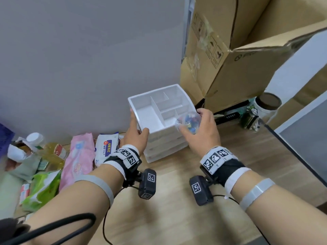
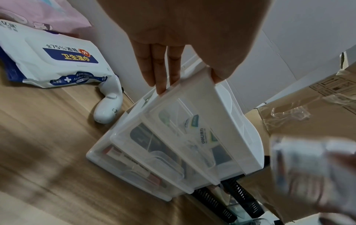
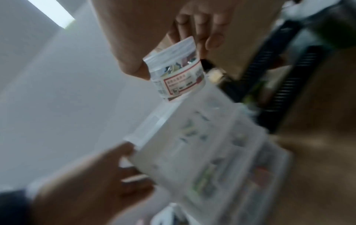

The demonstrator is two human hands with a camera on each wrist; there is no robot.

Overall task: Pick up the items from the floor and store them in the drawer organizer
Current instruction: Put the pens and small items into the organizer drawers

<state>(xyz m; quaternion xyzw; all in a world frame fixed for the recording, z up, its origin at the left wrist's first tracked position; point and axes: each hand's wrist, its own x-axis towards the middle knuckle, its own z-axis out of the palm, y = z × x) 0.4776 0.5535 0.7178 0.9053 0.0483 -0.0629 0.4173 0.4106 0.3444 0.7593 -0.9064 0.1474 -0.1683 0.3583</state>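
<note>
A white drawer organizer (image 1: 152,94) with an open, divided top tray stands on the wooden floor against the wall. Its clear drawers (image 2: 173,152) show items inside. My left hand (image 1: 138,124) grips the organizer's front left corner, thumb on the front rim and straight fingers (image 2: 159,73) along the left side. My right hand (image 1: 191,123) holds a small clear round jar (image 1: 185,119) of colourful bits above the tray's front right compartment. In the right wrist view the jar (image 3: 179,76) has a white lid and a label, held between thumb and fingers (image 3: 210,39) just over the blurred organizer (image 3: 192,144).
Left of the organizer lie a white wipes pack (image 1: 106,145), a pink pack (image 1: 79,156), a green pack (image 1: 42,188), an oil bottle (image 1: 53,151) and a white handheld device (image 2: 108,106). Cardboard boxes (image 1: 230,50), a black basket (image 1: 228,114) and a brown-lidded jar (image 1: 267,105) crowd the right.
</note>
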